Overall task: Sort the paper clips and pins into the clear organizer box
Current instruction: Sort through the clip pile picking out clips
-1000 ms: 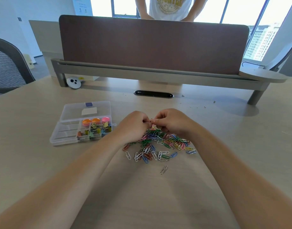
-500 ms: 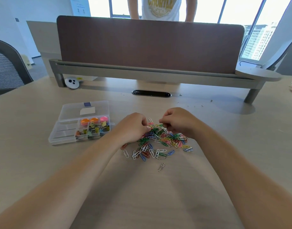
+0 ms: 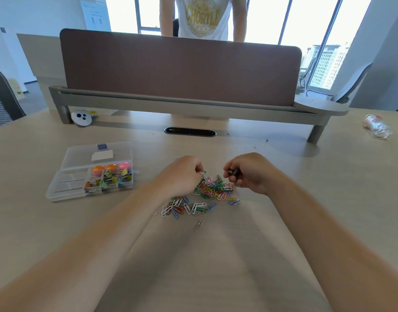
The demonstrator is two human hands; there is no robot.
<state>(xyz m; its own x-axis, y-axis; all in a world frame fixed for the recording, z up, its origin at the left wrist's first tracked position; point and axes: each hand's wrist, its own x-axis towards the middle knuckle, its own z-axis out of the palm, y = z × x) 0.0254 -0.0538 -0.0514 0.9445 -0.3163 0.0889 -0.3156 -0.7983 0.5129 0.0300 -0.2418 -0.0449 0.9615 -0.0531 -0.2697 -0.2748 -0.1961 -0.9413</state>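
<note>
A pile of coloured paper clips [image 3: 212,191] lies on the desk between my hands. My left hand [image 3: 183,175] sits at the pile's left edge with its fingers curled, and its fingertips pinch a pale clip. My right hand [image 3: 248,172] hovers at the pile's right edge, its fingers curled round something small and dark, apparently clips. The clear organizer box [image 3: 65,191] stands open to the left. Its right compartments hold binder clips and round coloured pins, and its left compartments look bare. One grey clip [image 3: 198,225] lies alone in front of the pile.
A brown divider panel [image 3: 180,66] on a grey rail crosses the back of the desk, and a person in a white T-shirt [image 3: 203,18] stands behind it. A crumpled plastic bottle [image 3: 377,127] lies far right. A small white round object [image 3: 81,118] sits by the rail's left leg.
My hands met fingertip to fingertip above the pile a second ago. They have since drawn apart to the pile's left and right edges.
</note>
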